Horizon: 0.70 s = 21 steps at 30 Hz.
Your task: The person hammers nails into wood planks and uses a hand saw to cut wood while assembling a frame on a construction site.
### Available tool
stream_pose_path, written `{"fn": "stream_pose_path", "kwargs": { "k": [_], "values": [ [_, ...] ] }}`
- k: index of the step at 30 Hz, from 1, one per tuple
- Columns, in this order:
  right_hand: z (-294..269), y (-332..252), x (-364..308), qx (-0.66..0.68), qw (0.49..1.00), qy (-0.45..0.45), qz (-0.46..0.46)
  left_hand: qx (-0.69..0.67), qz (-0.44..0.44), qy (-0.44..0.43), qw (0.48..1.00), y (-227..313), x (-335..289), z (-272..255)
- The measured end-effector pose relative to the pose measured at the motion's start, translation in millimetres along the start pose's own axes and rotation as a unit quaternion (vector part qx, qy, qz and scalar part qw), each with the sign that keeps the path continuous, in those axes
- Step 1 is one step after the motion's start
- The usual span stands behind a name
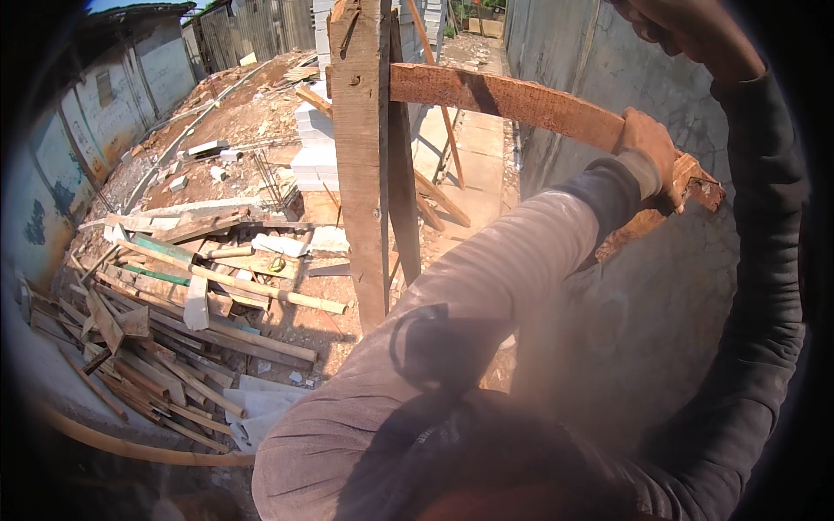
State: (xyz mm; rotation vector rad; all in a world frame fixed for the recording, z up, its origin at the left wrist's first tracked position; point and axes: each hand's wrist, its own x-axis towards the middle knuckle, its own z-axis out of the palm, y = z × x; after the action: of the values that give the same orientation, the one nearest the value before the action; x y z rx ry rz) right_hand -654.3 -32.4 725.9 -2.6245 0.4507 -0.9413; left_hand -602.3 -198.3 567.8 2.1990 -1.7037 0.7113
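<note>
My left hand (650,156) is wrapped around a reddish, rough wooden board (512,102), close to its right end. The board's other end meets an upright wooden post (358,165), with a nail showing near the post's top. Behind that post stands a narrower upright plank (401,174). Another piece of wood (632,233) shows just below my left hand. Raised at the upper right, my right hand (691,33) has its fingers curled and is cut off by the picture's edge; whatever it holds is hidden.
A cracked grey wall (638,339) runs along the right. Piled timber (165,347) lies at lower left, near rubble and upright rebar (276,184). Pale blocks (314,161) are stacked behind the post. Slanted wooden braces (443,198) cross the paved strip (479,156).
</note>
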Motion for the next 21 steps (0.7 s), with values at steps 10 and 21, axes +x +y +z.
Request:
{"fn": "stream_pose_path", "kwargs": {
  "k": [10,21],
  "values": [
    [109,79,15,-0.247,0.896,-0.362,-0.076,-0.331,0.006,-0.095,0.939,-29,0,63],
    [7,30,-14,0.067,0.997,0.0,0.041,-0.06,0.051,0.05,0.996,24,10,7]
  ]
}}
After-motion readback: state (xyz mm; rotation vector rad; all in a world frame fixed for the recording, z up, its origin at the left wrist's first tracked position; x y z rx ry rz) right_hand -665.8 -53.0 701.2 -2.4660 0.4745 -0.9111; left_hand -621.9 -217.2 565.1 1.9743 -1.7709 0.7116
